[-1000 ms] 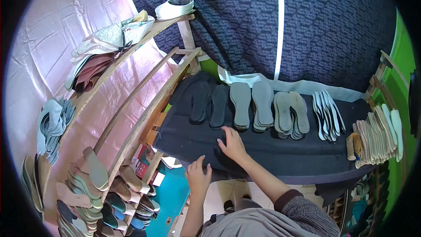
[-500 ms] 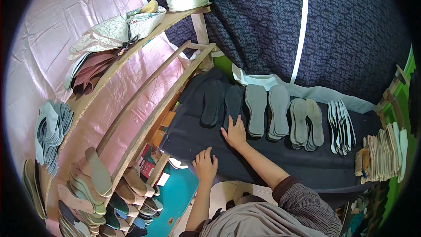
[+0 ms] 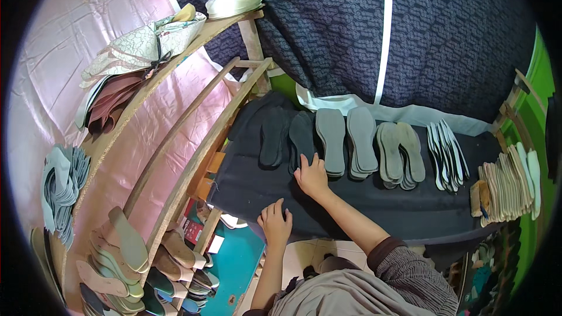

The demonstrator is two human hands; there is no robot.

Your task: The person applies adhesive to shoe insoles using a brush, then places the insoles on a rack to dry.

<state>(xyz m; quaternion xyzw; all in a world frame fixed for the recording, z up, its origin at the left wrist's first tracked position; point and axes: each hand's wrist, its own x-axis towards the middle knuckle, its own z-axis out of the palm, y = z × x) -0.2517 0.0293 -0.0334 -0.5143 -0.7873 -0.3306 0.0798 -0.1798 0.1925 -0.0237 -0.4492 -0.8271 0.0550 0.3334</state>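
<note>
A: The left hand lies flat on the dark cloth at the near edge of the worktop, fingers spread and holding nothing. Best it keeps pinning the cloth.

B: And the right hand?

A: Just beyond it, open fingers touch the dark grey insole. Slide it level with the lighter insoles, not overlapping.

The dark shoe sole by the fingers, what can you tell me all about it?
The dark insole is a flat, foot-shaped cutout, charcoal grey, and looks like soft foam or felt. It lies flat on the dark cloth covering the table, toe end pointing away, in a row between a blacker insole and lighter grey insoles. The right hand rests its fingertips on its near end.
</note>
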